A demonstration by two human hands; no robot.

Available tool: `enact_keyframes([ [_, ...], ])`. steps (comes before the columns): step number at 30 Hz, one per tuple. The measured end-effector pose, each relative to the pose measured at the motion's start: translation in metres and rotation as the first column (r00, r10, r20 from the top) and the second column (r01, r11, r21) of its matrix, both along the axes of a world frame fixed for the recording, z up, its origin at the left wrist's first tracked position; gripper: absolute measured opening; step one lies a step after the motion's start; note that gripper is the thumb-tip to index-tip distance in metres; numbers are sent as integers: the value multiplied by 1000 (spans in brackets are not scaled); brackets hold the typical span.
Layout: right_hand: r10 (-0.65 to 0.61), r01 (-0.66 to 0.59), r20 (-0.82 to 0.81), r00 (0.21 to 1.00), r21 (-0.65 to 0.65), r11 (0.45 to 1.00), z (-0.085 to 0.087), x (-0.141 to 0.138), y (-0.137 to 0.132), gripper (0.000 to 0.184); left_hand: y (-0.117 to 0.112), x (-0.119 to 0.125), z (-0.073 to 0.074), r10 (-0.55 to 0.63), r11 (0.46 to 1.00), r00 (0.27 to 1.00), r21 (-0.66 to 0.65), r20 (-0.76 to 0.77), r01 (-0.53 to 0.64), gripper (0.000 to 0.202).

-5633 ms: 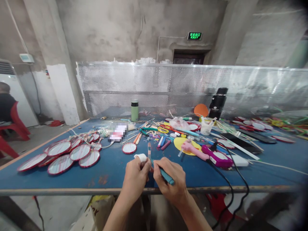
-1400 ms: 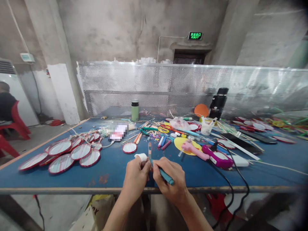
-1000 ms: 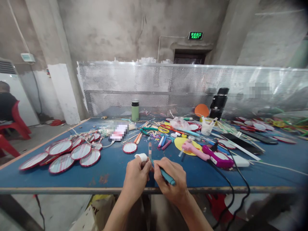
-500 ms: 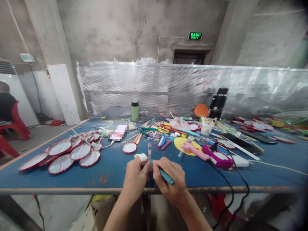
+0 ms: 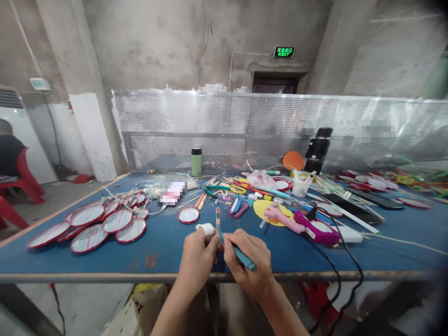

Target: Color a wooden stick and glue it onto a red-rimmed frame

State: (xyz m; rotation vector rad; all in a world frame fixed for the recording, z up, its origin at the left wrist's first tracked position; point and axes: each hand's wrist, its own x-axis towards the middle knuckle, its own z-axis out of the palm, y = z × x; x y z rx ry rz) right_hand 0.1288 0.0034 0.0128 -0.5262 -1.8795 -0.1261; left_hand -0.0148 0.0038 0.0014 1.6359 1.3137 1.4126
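Note:
My left hand (image 5: 199, 252) is closed on a flat wooden craft stick (image 5: 218, 214), which points away from me and has blue-grey bands on it. Something white, like a wrap (image 5: 206, 228), sits around one of its fingers. A teal marker (image 5: 244, 258) is gripped in my right hand (image 5: 250, 261), with its tip end against or very close to the stick; the fingers hide the exact contact. Just beyond my left hand lies a round red-rimmed disc (image 5: 188, 215). Past the stick are several coloured markers (image 5: 238, 205).
Red-rimmed discs (image 5: 88, 238) are piled on the left of the blue table (image 5: 157, 256). A pink glue gun (image 5: 283, 217) rests on a yellow disc (image 5: 258, 210) at right, its cords hanging off the edge. Behind stand a green bottle (image 5: 196, 163) and a black flask (image 5: 318, 151).
My right hand and the marker have shifted very slightly to the right. My left hand and the stick look the same.

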Motion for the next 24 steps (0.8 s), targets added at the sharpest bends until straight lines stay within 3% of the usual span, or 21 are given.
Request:
enact_keyframes([
  [24, -19, 19, 17, 1000, 5, 1000, -1, -1, 0, 11, -1, 0, 0, 15, 1000, 1000, 2, -18, -15, 26],
])
